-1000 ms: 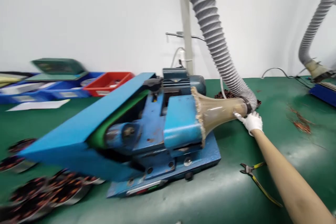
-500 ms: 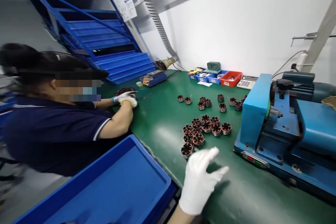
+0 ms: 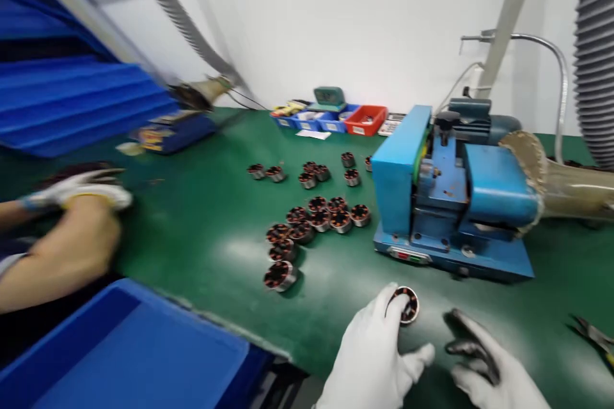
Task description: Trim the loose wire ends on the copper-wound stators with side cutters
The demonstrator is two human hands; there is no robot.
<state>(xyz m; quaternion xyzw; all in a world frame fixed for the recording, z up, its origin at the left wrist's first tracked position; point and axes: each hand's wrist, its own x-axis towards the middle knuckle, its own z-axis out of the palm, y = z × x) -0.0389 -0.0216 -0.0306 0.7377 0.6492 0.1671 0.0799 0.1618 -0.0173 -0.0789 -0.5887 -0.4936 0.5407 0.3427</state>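
In a white glove, my left hand (image 3: 377, 354) has its fingers on a motor stator (image 3: 409, 305), a metal ring with copper windings and dark slots, held above the green bench in front of the blue machine. The thumb sticks out to the right, apart from the ring. To the right, my right hand (image 3: 484, 358) wears a white glove with darkened fingertips. Its fingers are apart and hold nothing. Further back on the left lies a cluster of stators (image 3: 320, 220), with the nearest one (image 3: 280, 275) at its front end.
The blue motor machine (image 3: 451, 188) stands behind my hands. Pliers (image 3: 595, 335) lie at the right. A blue tray (image 3: 144, 358) sits at the lower left, near a co-worker's gloved hands (image 3: 81, 192). Small blue and red bins (image 3: 366, 121) line the wall.
The view has swung right. My left hand has moved away from the stator cluster towards the machine's front and now has a stator in its fingers. My right hand has come into view.
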